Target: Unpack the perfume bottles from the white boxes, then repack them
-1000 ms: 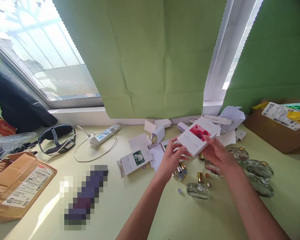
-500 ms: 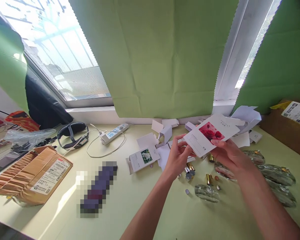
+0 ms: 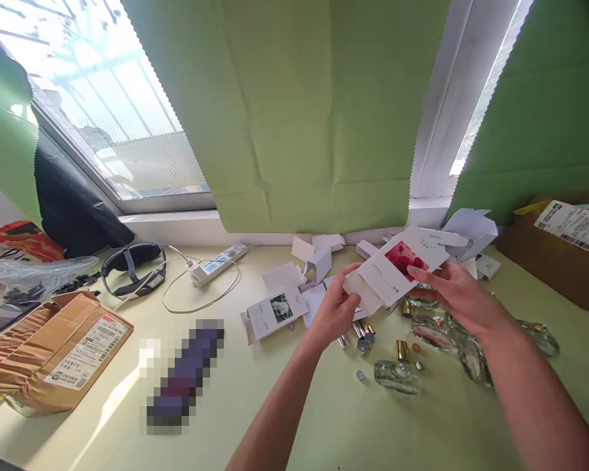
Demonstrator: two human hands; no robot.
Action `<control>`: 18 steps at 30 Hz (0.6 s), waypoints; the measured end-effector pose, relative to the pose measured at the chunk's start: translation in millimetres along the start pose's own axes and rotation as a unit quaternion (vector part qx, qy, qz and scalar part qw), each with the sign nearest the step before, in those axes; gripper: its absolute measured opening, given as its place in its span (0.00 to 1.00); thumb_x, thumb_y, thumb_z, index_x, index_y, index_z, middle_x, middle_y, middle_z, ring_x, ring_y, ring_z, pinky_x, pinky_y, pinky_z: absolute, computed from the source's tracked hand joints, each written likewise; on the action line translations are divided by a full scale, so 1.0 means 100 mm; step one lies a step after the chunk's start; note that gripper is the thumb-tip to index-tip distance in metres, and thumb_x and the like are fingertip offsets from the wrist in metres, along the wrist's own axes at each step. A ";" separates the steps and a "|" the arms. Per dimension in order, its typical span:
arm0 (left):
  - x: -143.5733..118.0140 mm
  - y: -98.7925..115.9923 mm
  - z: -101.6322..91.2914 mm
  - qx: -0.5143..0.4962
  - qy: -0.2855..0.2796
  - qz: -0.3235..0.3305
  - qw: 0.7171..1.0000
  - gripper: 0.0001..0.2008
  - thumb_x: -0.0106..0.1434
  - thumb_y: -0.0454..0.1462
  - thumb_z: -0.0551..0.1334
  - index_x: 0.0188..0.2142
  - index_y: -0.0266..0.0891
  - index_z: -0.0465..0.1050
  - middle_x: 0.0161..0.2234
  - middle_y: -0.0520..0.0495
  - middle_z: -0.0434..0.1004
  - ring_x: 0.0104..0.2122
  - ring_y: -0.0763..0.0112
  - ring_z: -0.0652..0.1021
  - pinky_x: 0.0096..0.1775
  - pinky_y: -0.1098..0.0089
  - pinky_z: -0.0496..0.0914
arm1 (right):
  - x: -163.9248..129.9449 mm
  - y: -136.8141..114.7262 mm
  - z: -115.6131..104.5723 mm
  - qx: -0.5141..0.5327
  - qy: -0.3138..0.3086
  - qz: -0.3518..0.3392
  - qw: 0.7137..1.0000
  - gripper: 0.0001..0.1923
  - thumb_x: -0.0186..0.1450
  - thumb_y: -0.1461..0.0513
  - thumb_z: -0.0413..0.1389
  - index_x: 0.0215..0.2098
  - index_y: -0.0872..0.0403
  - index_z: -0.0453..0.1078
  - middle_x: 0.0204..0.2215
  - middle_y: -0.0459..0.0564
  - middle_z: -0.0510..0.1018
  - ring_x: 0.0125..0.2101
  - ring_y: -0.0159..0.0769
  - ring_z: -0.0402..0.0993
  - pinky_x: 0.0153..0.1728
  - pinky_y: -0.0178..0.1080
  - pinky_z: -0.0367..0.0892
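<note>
Above the table (image 3: 324, 418), both hands grip a flattened rose box (image 3: 397, 268).

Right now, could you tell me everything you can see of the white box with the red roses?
The rose box is a flat white carton, cardboard by its look, with a square picture of red roses and small dark print on its face. It is held tilted above the table. The left hand grips its open lower end, where a flap stands out; the right hand holds its right edge.
</note>
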State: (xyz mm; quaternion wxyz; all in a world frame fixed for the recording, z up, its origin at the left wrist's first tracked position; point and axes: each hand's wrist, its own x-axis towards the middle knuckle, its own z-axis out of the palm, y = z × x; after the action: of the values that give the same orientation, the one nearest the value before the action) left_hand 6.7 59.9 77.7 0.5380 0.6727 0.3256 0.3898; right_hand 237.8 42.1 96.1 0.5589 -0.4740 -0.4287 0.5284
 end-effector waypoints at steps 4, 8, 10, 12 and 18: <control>0.33 0.04 -0.40 0.320 0.033 0.015 0.947 0.27 0.66 0.32 0.51 0.64 0.41 0.47 0.53 0.43 0.70 0.50 0.73 0.74 0.50 0.70 0.70 | -0.03 -0.09 -0.18 -0.060 0.106 -0.011 0.992 0.22 0.53 0.55 0.69 0.45 0.44 0.73 0.39 0.45 0.82 0.38 0.40 0.77 0.26 0.34 0.76; 1.14 0.02 -0.77 0.540 0.024 -0.055 0.839 0.22 0.66 0.36 0.58 0.59 0.34 0.59 0.53 0.39 0.70 0.55 0.60 0.69 0.56 0.57 0.66 | -0.11 -0.23 -0.30 -0.097 0.169 -0.038 0.980 0.22 0.54 0.54 0.68 0.46 0.44 0.72 0.30 0.42 0.80 0.23 0.29 0.68 0.16 0.29 0.64; 1.52 -0.06 -0.86 0.581 -0.010 -0.091 0.809 0.20 0.66 0.40 0.61 0.55 0.34 0.66 0.52 0.39 0.71 0.51 0.59 0.73 0.51 0.55 0.70 | -0.15 -0.29 -0.34 -0.099 0.189 -0.054 0.976 0.23 0.53 0.55 0.68 0.46 0.43 0.71 0.26 0.40 0.79 0.19 0.28 0.64 0.14 0.29 0.59; 1.79 -0.17 -0.90 0.611 -0.033 -0.114 0.783 0.18 0.67 0.42 0.60 0.54 0.36 0.67 0.51 0.41 0.71 0.47 0.62 0.75 0.47 0.56 0.73 | -0.19 -0.33 -0.38 -0.101 0.214 -0.056 0.970 0.28 0.51 0.56 0.69 0.49 0.42 0.70 0.26 0.40 0.79 0.17 0.28 0.63 0.12 0.30 0.57; 2.05 -0.39 -0.92 0.674 -0.051 -0.119 0.727 0.19 0.67 0.42 0.60 0.54 0.36 0.67 0.52 0.41 0.70 0.48 0.62 0.75 0.48 0.56 0.73 | -0.26 -0.44 -0.45 -0.098 0.252 -0.069 0.960 0.32 0.48 0.54 0.71 0.50 0.42 0.69 0.29 0.43 0.81 0.17 0.30 0.66 0.11 0.31 0.59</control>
State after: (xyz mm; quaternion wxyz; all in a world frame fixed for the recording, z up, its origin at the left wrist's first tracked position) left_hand 24.9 287.3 85.8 0.0006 0.8329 0.5523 -0.0349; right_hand 287.9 13.5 132.0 0.6344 -0.6135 -0.3555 0.3079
